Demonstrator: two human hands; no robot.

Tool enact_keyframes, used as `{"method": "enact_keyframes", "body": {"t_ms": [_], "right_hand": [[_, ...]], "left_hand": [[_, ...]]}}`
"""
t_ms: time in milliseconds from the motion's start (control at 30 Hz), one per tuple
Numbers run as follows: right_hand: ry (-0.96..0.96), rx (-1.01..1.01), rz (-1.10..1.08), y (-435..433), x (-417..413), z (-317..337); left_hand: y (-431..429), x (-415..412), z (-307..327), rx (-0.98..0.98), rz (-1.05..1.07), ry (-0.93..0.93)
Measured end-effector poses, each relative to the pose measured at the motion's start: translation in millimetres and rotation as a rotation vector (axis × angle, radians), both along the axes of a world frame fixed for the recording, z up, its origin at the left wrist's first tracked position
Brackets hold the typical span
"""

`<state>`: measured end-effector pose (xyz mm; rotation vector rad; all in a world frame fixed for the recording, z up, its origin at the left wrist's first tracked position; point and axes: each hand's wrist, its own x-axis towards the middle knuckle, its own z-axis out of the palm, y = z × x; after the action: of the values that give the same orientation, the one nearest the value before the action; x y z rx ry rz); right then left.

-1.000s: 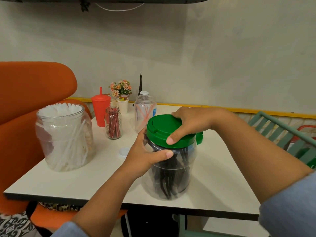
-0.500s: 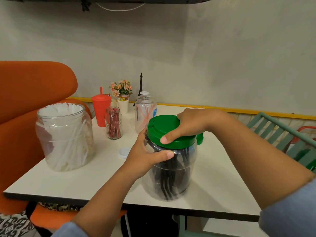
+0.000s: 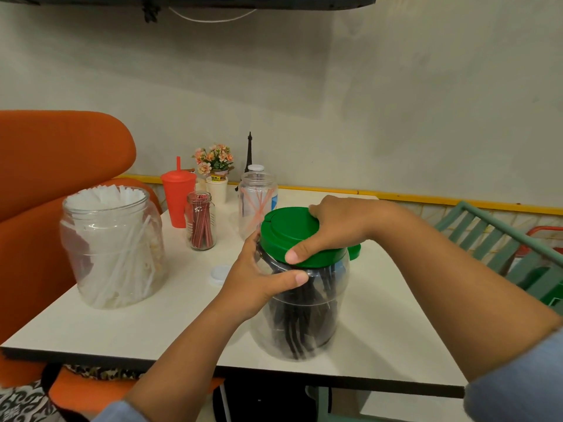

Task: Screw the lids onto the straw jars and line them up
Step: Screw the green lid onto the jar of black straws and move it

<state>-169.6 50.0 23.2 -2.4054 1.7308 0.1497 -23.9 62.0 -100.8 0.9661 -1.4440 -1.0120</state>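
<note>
A clear jar of black straws (image 3: 300,318) stands near the table's front edge with a green lid (image 3: 289,229) on its mouth. My right hand (image 3: 335,229) grips the lid from the right, thumb on its front rim. My left hand (image 3: 259,284) grips the jar's shoulder from the left. A big lidless jar of white straws (image 3: 112,251) stands at the left. A small lidless jar of red straws (image 3: 200,225) and a clear jar with a few orange straws (image 3: 257,199), white lid on top, stand further back.
A small white lid (image 3: 220,275) lies on the white table (image 3: 396,315) left of the black-straw jar. Another green lid (image 3: 354,251) shows behind that jar. A red cup (image 3: 178,199), flowers and a tower figurine stand at the back. Orange seat at left, green chair at right.
My right hand has turned on the green lid, its thumb sliding leftward along the front rim. The jar and my left hand have barely moved.
</note>
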Motion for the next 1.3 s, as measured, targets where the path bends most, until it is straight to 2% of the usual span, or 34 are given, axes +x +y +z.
{"method": "enact_keyframes", "body": {"t_ms": [167,267,500,633,900,1000,1133,1300], "right_hand": [[0.062,-0.095,-0.085,1.1,8.5,-7.1],[0.047,-0.026,-0.051,-3.3,-5.2,2.5],[-0.244,0.107,0.114,-9.6,-27.6,1.5],[-0.226,0.043,0.097,-10.1,-23.7,-4.9],[-0.106,-0.159,-0.076,-1.9,-9.6,-18.3],[-0.105,-0.130,-0.048,-3.9,-15.0,-14.4],[-0.183,0.016,0.052,-7.9,-27.0,-7.4],[-0.221,-0.105,-0.035,-2.3,-21.2,-17.0]], "left_hand": [[0.0,0.8,-0.7,0.008,-0.016,-0.003],[-0.4,0.9,-0.5,0.017,0.003,-0.002],[1.6,0.0,3.1,0.012,0.018,-0.022],[1.9,0.1,2.4,0.020,0.013,-0.025],[5.0,-1.1,5.1,0.027,0.010,-0.013],[4.9,-0.8,5.4,0.026,0.012,-0.024],[4.7,-1.6,4.8,0.010,0.017,-0.011],[4.9,-2.6,4.4,0.004,0.023,-0.005]]}}
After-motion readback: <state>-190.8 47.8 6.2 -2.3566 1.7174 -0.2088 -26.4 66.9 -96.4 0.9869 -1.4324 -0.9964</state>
